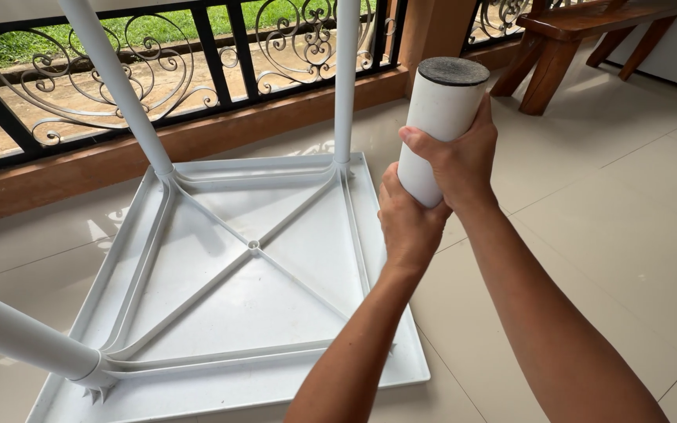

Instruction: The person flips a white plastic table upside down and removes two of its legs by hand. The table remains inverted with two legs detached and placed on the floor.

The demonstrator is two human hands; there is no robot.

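Seen from above, a white plastic table [229, 290] lies upside down on a glossy cream tiled floor [605, 235], its ribbed underside facing up and three legs standing from its corners. Both hands grip the nearest table leg [440, 117], a smooth, rigid white tube with a dark worn cap. The right hand [452, 160] wraps it high, fingers clamped around; the left hand [405, 219] clasps its lower end. It looks light, stiff, slightly slippery, best held two-handed near the base.
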